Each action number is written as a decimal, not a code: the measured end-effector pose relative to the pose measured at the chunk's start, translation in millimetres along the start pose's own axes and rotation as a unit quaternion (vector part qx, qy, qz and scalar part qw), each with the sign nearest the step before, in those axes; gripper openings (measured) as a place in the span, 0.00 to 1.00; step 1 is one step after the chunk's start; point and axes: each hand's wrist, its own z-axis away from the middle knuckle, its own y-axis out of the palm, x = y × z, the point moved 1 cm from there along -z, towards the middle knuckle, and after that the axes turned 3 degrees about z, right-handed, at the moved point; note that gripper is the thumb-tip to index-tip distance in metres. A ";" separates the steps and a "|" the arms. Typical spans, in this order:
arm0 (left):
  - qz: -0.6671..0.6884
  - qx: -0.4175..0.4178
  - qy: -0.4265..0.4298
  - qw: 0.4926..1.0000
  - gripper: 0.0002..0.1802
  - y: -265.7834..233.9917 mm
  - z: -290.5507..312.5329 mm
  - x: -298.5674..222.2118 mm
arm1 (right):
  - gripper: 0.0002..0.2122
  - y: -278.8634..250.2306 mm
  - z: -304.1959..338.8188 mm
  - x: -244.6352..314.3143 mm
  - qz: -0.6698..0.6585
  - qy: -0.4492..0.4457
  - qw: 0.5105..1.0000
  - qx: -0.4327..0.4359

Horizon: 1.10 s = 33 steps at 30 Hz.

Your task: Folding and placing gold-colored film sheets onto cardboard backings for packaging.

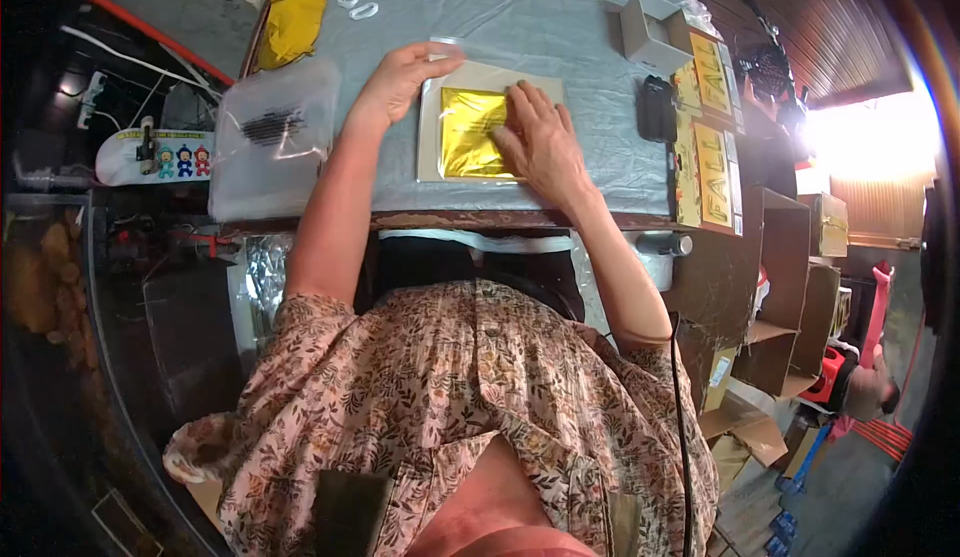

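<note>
A square gold foil packet [470,135] lies on a pale flat card [430,147] on the cloth-covered table, near its front edge. Clear plastic, apparently a bag, surrounds the card; its edge [447,45] shows at the top. My left hand [400,82] is at the card's upper left corner, its fingers closed on the plastic edge. Across the foil's right side rests my right hand [545,142], fingers stretched out and lying flat. The foil's right edge is partly hidden beneath it.
Clear plastic bags [275,172] lie at the table's left. White rings [362,10] and gold foil sheets [295,12] are at the back left. An open white box [652,42], a black item [657,109] and yellow boxes [703,172] line the right edge.
</note>
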 end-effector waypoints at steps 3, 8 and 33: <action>0.013 0.020 0.001 1.000 0.18 14.3 7.4 -9.3 | 0.17 -26.7 -29.6 10.9 -0.083 0.049 0.992 -0.084; 0.036 0.038 -0.017 0.998 0.19 31.0 18.0 -22.0 | 0.16 -39.3 -70.4 24.2 -0.075 -0.014 0.987 -0.143; -0.037 0.048 0.130 0.990 0.17 24.5 16.4 -25.6 | 0.04 -47.2 -141.3 8.2 0.074 -0.156 0.961 -0.217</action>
